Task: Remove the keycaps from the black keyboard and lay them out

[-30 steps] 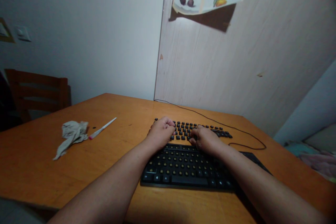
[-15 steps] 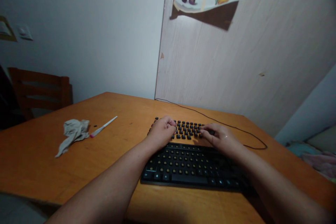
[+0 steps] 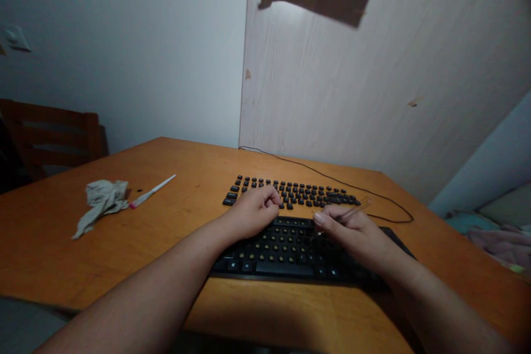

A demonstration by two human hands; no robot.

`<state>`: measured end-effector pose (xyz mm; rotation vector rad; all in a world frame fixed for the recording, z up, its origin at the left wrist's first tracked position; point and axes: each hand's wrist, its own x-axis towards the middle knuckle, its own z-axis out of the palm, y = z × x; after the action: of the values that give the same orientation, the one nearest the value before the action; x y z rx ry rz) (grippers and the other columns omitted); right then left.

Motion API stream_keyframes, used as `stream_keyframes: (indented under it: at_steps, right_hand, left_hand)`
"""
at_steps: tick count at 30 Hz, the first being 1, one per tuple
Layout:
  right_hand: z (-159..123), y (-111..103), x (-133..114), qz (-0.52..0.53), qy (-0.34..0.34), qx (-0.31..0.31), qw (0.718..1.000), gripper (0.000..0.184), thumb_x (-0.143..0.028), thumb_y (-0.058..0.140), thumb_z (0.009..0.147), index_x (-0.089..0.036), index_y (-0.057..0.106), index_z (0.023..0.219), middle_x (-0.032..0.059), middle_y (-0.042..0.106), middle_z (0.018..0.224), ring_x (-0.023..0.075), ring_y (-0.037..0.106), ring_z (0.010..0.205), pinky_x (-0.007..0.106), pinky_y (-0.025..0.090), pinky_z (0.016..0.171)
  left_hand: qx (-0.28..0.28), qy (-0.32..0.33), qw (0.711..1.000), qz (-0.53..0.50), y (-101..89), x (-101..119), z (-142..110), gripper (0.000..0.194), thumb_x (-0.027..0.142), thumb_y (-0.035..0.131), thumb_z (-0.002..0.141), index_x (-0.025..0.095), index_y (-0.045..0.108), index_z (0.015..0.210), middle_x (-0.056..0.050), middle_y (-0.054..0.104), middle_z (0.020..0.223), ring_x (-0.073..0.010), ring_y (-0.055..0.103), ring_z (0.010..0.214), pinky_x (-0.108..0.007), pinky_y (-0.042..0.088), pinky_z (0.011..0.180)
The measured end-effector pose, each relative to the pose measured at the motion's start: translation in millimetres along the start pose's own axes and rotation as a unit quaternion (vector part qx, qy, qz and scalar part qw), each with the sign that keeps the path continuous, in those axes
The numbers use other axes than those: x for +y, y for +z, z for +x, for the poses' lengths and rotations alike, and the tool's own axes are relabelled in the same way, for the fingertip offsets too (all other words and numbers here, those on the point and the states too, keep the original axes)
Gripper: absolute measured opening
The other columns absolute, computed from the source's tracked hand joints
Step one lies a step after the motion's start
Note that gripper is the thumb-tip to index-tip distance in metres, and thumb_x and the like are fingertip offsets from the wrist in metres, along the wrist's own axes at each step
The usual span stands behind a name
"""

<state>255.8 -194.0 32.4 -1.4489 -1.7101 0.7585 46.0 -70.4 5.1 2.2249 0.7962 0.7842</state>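
Observation:
A black keyboard (image 3: pixel 284 269) lies across the table with most of its keycaps off, showing rows of small yellowish key stems. Behind it, the loose black keycaps (image 3: pixel 305 196) are laid out in rows. My left hand (image 3: pixel 259 207) is closed at the keyboard's back left edge, near the keycaps; whatever its curled fingers hold, if anything, is hidden. My right hand (image 3: pixel 342 224) is over the keyboard's right part, pinching a thin, long-pronged tool (image 3: pixel 359 207). The tool is faint and blurred, with one end pointing down at the keys.
A crumpled grey cloth (image 3: pixel 105 199), a white brush with a pink end (image 3: pixel 153 192) and a small dark piece (image 3: pixel 139 190) lie on the left of the table (image 3: pixel 136 265). A black cable (image 3: pixel 307 167) curves behind the keycaps. A wooden chair (image 3: pixel 53 127) stands at far left.
My right hand has drawn back from the loose keycaps to over the keyboard, and the thin tool now shows in it. My left hand remains closed. The view has shifted slightly.

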Motion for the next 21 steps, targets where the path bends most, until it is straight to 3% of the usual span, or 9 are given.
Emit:
stream_keyframes:
  at_steps: [5, 9, 21]
  right_hand:
    - [-6, 13, -4, 0.063, 0.04, -0.038, 0.997, 0.044, -0.056, 0.056, 0.088, -0.016, 0.058, 0.071, -0.0045, 0.043, 0.057, 0.0085, 0.035, 0.052, 0.022, 0.028, 0.048]
    - [-7, 22, -5, 0.094, 0.057, -0.03, 0.993, 0.042, -0.055, 0.061, 0.085, -0.017, 0.053, 0.068, -0.0068, 0.037, 0.054, 0.007, 0.031, 0.048, 0.021, 0.024, 0.044]
    - [-10, 32, -3, 0.019, 0.034, -0.036, 0.999, 0.032, -0.048, 0.056, 0.09, -0.018, 0.06, 0.08, -0.005, 0.045, 0.06, 0.0091, 0.039, 0.055, 0.021, 0.032, 0.052]
  left_hand:
    - [-0.03, 0.025, 0.999, 0.038, 1.5, 5, -3, 0.009, 0.019, 0.051, 0.079, 0.019, 0.058, 0.084, 0.002, 0.057, 0.07, -0.0117, 0.05, 0.064, -0.022, 0.034, 0.056]
    - [-0.046, 0.025, 0.997, 0.062, 0.4, 8, -4, 0.008, 0.02, 0.051, 0.079, 0.019, 0.058, 0.084, 0.002, 0.058, 0.071, -0.0122, 0.05, 0.064, -0.023, 0.033, 0.057]
    - [-0.05, 0.033, 0.996, 0.07, -0.6, 8, -6, 0.009, 0.02, 0.051, 0.079, 0.019, 0.059, 0.083, 0.001, 0.059, 0.073, -0.0132, 0.05, 0.066, -0.023, 0.033, 0.058]
